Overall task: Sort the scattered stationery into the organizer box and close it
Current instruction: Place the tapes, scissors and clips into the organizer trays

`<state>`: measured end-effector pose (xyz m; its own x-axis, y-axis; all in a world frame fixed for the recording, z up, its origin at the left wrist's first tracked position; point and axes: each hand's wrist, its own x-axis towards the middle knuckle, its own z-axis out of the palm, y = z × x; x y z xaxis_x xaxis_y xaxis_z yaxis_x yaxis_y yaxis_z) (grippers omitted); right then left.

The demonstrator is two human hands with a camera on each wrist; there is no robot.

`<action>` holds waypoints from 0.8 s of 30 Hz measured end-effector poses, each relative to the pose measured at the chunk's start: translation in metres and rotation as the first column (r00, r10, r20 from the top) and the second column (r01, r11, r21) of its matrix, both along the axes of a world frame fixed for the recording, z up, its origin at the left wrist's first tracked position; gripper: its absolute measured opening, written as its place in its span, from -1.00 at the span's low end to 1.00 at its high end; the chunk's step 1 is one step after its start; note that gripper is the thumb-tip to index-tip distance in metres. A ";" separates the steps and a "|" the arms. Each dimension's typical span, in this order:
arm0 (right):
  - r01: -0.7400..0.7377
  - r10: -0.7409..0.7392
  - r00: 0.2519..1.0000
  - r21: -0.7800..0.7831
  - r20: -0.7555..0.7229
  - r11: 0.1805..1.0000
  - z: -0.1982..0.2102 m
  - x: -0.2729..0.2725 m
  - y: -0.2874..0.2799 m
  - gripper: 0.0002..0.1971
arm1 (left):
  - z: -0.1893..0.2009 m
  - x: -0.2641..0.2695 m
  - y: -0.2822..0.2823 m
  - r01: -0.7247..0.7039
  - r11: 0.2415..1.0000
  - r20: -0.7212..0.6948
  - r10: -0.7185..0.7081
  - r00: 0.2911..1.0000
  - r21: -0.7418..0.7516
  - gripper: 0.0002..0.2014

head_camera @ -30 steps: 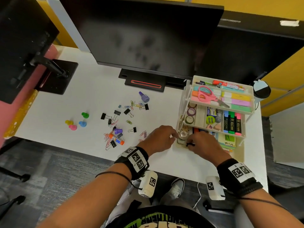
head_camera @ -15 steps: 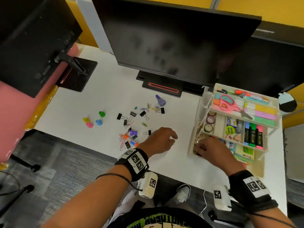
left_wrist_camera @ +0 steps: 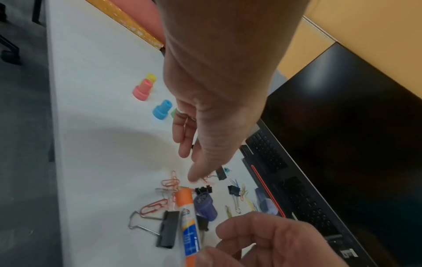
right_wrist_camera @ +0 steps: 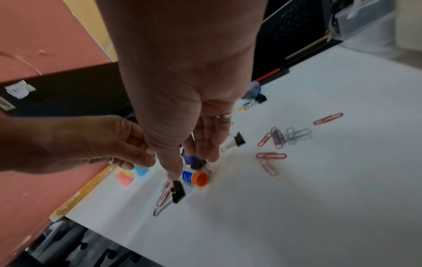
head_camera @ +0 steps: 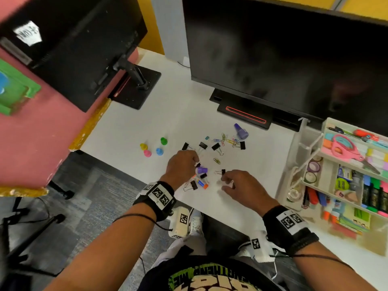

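Note:
Stationery lies scattered on the white desk (head_camera: pixel 168 114): black binder clips (head_camera: pixel 217 147), coloured paper clips (head_camera: pixel 225 139), a glue stick (left_wrist_camera: pixel 188 220) with an orange cap and a purple cap (head_camera: pixel 202 170). My left hand (head_camera: pixel 195 162) hovers over the pile with loosely curled fingers and holds nothing that I can see. My right hand (head_camera: pixel 225 181) reaches down beside a small binder clip (head_camera: pixel 223 171), fingers extended, its thumb near the glue stick's cap (right_wrist_camera: pixel 199 178). The white tiered organizer box (head_camera: pixel 302 148) stands open at the right, holding scissors, highlighters and tape rolls.
Several coloured push-pin-shaped pieces (head_camera: pixel 159 151) stand left of the pile, and a purple stamp (head_camera: pixel 241 132) lies behind it. A large monitor (head_camera: pixel 283 59) with its base (head_camera: pixel 245 114) fills the back. A second monitor stand (head_camera: pixel 136 87) and a pink partition (head_camera: pixel 31 133) are at the left.
My right hand has left the organizer's bottom tray and moved left to the pile of clips. My left hand has moved forward over the same pile.

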<state>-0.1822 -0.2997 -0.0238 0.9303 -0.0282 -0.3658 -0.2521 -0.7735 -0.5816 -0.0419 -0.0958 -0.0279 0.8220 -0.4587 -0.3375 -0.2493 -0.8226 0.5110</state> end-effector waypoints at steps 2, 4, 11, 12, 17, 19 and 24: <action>-0.005 0.006 1.000 -0.014 0.023 1.000 -0.013 0.008 0.022 -0.68 | -0.005 0.005 0.012 -0.017 1.000 -0.039 0.017 0.999 0.004 -0.67; -0.011 0.013 1.000 -0.050 0.028 0.999 -0.023 0.017 0.043 -0.66 | -0.010 0.010 0.027 -0.004 1.000 -0.047 0.005 0.999 0.018 -0.70; -0.013 0.002 0.997 -0.158 -0.074 0.987 -0.039 0.035 0.068 -0.80 | -0.043 -0.008 0.055 0.162 0.986 -0.211 -0.153 0.966 0.030 -0.03; -0.009 -0.001 0.998 -0.158 -0.068 0.987 -0.041 0.034 0.067 -0.82 | -0.048 -0.012 0.055 0.164 0.986 -0.212 -0.155 0.965 0.025 0.02; 0.041 -0.047 0.998 -0.120 -0.045 0.992 -0.034 0.019 0.049 -0.80 | -0.057 -0.025 0.041 0.103 0.994 -0.188 -0.107 0.976 -0.027 -0.03; 0.074 -0.077 0.997 -0.089 -0.032 0.993 -0.028 0.011 0.038 -0.79 | -0.058 -0.026 0.032 0.104 0.994 -0.172 -0.107 0.979 -0.028 -0.08; 0.175 -0.175 0.984 0.022 0.014 0.984 -0.011 -0.015 0.004 -0.87 | -0.053 -0.024 0.011 0.182 0.980 -0.051 -0.178 0.983 0.076 -0.11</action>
